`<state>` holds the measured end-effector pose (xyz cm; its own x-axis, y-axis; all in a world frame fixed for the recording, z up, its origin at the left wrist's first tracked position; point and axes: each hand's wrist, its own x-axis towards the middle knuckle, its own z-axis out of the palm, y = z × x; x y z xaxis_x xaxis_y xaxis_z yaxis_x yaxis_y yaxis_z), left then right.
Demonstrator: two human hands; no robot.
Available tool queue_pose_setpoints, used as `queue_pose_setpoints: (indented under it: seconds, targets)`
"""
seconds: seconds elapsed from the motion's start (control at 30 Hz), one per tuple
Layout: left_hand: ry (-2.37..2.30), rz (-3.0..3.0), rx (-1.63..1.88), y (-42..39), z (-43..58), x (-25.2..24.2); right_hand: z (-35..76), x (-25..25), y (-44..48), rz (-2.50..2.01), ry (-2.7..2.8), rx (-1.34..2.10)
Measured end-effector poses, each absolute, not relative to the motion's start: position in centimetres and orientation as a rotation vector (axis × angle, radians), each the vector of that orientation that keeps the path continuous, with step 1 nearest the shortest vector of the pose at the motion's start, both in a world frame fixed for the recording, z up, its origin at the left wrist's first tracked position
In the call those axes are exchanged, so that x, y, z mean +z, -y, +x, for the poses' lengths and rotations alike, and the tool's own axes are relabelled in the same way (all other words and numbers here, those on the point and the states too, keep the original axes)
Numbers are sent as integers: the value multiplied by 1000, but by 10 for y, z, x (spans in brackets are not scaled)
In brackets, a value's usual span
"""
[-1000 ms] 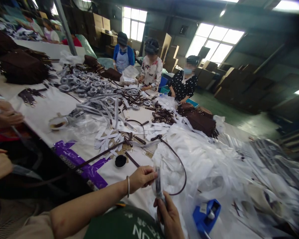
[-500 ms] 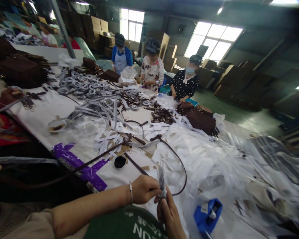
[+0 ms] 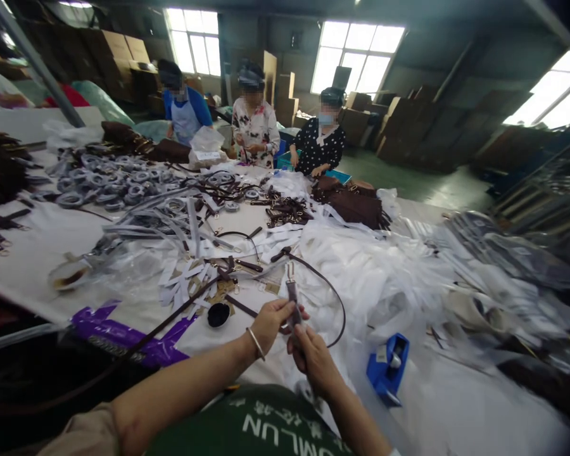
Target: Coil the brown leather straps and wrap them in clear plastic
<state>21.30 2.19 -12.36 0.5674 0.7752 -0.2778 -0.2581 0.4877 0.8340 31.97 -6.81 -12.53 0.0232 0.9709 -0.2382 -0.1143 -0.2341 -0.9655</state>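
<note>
Both my hands meet over the near table edge. My left hand (image 3: 272,326) and my right hand (image 3: 314,358) pinch a narrow brown leather strap end (image 3: 292,301), which stands upright with a small metal swivel clasp (image 3: 291,272) on top. A long brown strap (image 3: 330,294) curves in a loop just beyond my hands and lies on white plastic sheeting (image 3: 365,272). My fingers hide the lower part of the strap end. A blue tape dispenser (image 3: 387,367) sits to the right of my right hand.
Strips of white labels, metal-fitted straps, grey coils (image 3: 99,182) and brown fringed bags (image 3: 346,208) cover the white-topped table (image 3: 23,234). A black disc (image 3: 218,315) and purple plastic (image 3: 123,335) lie near the edge. Three co-workers (image 3: 254,123) stand beyond.
The view has swung left. My hands have drawn closer, and the strap end now stands more upright, with its clasp showing above them.
</note>
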Motion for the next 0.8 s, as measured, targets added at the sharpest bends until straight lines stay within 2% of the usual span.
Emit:
queue_pose_setpoints:
  seconds: [0.17, 0.43, 0.63, 0.8]
  targets:
    - [-901, 651, 911, -45, 237, -133, 330, -136, 71, -1368, 815, 1568]
    - [-903, 503, 947, -71, 256, -139, 343, -146, 108, -1296, 611, 1582]
    - [-871, 352, 1029, -133, 239, -124, 343, -137, 130, -1187, 450, 1635]
    - [-935, 294, 1199, -178, 210, -122, 354, -153, 154, -1258, 489, 1729]
